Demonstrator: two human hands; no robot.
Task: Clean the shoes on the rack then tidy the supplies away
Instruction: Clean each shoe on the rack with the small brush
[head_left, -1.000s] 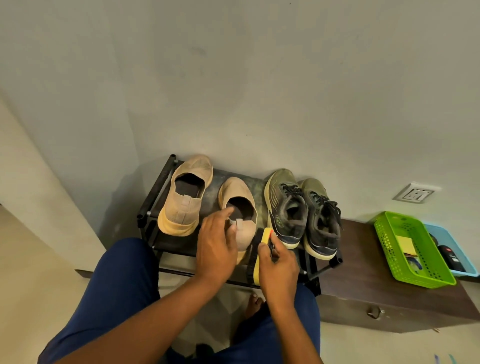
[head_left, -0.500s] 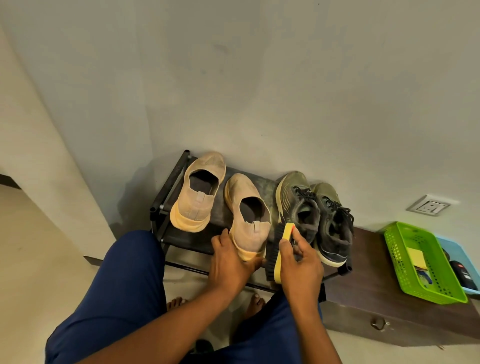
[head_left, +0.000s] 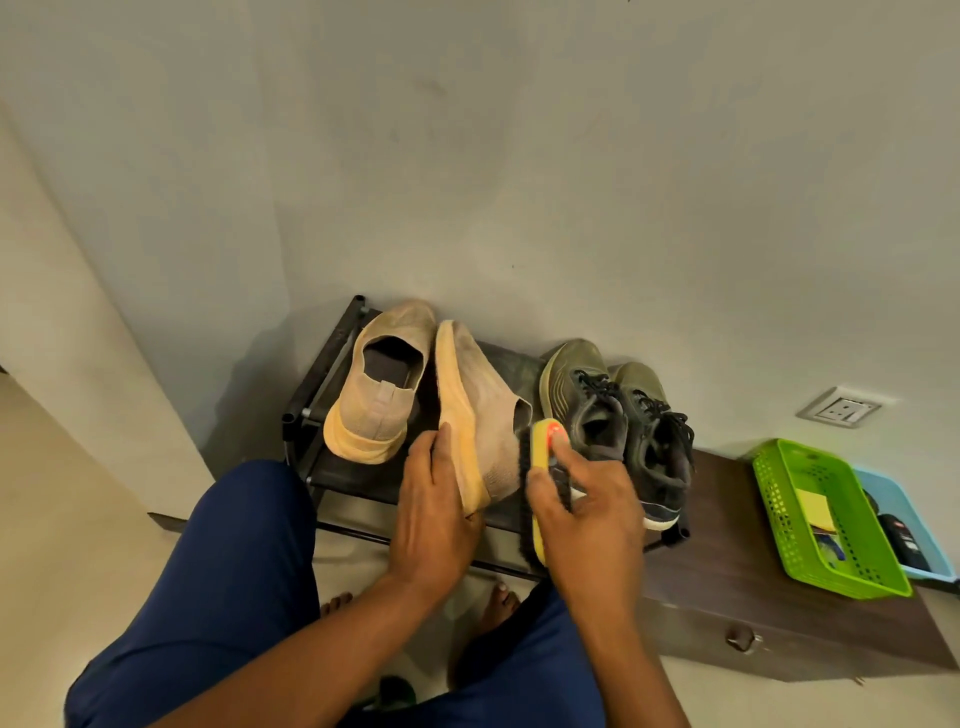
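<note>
We saw one beige shoe (head_left: 480, 415) tipped on its side on the rack (head_left: 317, 384), black-bristled yellow brush (head_left: 537, 478) against it.

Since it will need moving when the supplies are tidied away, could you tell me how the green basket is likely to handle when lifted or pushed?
The green basket looks like thin perforated plastic, so probably light and slightly flexible. Its flat base on the dark wooden cabinet top suggests it would slide rather than tip. The loose yellow pad inside may shift.
</note>
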